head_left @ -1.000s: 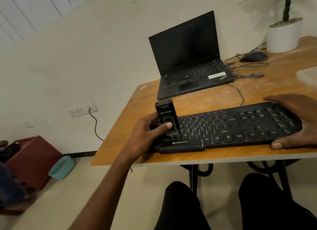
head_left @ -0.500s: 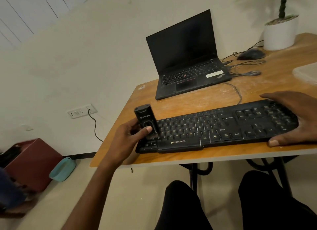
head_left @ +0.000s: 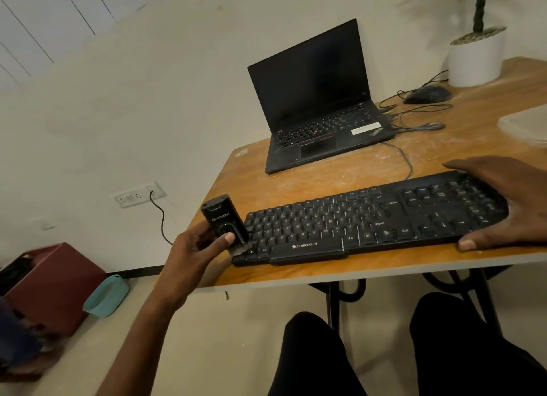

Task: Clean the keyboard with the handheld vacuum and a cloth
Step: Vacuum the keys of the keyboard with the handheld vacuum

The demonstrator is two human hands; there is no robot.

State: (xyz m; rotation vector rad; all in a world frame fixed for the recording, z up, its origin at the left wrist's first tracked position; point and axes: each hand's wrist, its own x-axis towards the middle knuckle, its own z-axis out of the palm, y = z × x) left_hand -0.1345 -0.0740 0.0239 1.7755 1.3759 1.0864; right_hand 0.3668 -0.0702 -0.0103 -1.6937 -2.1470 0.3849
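Observation:
A black keyboard (head_left: 349, 221) lies along the front edge of the wooden table (head_left: 296, 179). My left hand (head_left: 192, 247) grips a small black handheld vacuum (head_left: 223, 218), thumb on its front, with its lower end on the keyboard's left end keys. My right hand (head_left: 503, 200) holds the keyboard's right end, fingers over the number pad and the thumb at its front edge. No cloth is in view.
A black laptop (head_left: 319, 105) stands open behind the keyboard, with cables (head_left: 414, 123), a mouse (head_left: 427, 94) and a white plant pot (head_left: 476, 58) at the back right. A pale flat thing (head_left: 527, 123) lies at the right edge. On the floor stand a red box (head_left: 56, 286) and teal container (head_left: 106, 295).
My left hand has slid the vacuum leftward along the keyboard, from a few keys in to the far left end. My right hand has stayed on the right end.

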